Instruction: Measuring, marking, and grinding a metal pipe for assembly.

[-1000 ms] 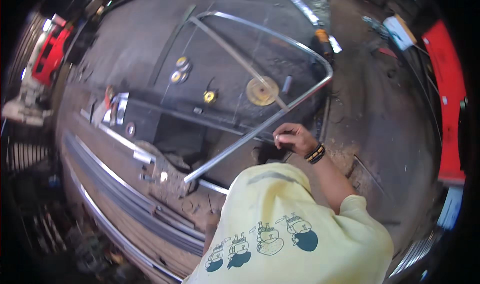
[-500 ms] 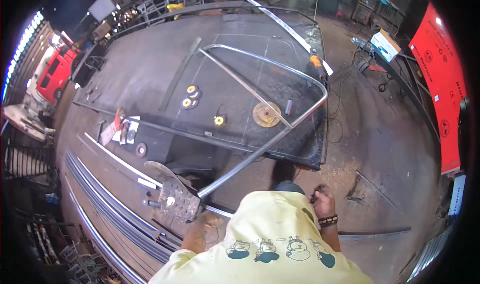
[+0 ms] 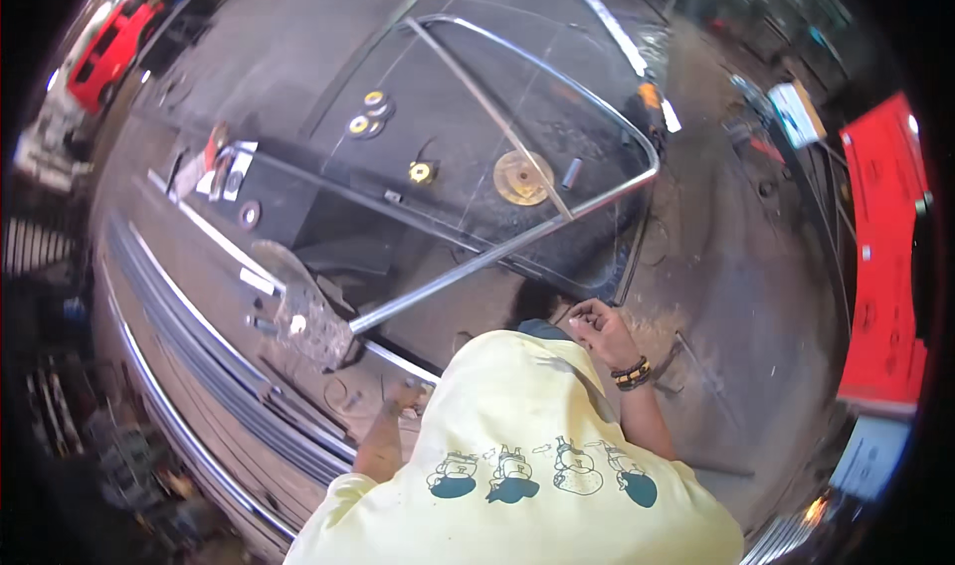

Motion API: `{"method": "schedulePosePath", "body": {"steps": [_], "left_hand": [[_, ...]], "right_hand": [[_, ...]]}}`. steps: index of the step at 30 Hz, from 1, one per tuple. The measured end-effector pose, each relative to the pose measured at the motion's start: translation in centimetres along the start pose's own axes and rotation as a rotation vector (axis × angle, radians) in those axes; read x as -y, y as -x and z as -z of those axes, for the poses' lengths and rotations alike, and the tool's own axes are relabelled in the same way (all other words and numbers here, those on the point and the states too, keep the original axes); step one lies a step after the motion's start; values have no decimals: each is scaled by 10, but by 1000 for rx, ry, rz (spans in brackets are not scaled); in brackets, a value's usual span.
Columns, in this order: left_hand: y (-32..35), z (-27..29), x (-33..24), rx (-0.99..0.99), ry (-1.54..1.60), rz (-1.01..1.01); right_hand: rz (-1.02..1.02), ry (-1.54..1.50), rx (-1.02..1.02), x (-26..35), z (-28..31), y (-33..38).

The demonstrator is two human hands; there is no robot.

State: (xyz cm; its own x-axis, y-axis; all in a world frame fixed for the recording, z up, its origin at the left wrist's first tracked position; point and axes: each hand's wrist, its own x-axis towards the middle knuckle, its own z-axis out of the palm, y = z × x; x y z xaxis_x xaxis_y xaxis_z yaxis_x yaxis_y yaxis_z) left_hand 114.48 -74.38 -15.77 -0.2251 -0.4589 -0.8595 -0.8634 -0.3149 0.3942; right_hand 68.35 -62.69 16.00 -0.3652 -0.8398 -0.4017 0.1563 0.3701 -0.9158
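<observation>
One carton [image 3: 794,114] right of the dark table [image 3: 279,58], contents hidden | your right hand [image 3: 605,333] forward, fingers curled, hold on anything cannot be told | your left hand [image 3: 403,399] low beside your shirt [image 3: 517,416], blurred, grip cannot be told | bent metal tube [image 3: 492,256] slants over the table's near edge, beyond both hands

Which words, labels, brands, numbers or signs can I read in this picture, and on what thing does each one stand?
None can be read with certainty.
Red panel, right: faint marks, too blurred.
White-and-blue box, upper right: print too small.
Pale blue box, lower right: too blurred for any print.
Yellow-centred discs: too small for any print.
Yellow shirt: drawn figures, no readable words.
</observation>
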Motion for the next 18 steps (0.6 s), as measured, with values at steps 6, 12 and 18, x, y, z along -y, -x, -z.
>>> {"method": "schedulePosePath", "body": {"steps": [6,12,18], "left_hand": [[132,27,-172,-60,-165,-1],[171,29,-290,-361,-47,-279],[75,39,-362,-341,11,-285]], "right_hand": [[-214,-121,61,-16,27,-69],[-215,-29,208,-55,-5,-240],[199,337,-127,2,-14,-264]]}}
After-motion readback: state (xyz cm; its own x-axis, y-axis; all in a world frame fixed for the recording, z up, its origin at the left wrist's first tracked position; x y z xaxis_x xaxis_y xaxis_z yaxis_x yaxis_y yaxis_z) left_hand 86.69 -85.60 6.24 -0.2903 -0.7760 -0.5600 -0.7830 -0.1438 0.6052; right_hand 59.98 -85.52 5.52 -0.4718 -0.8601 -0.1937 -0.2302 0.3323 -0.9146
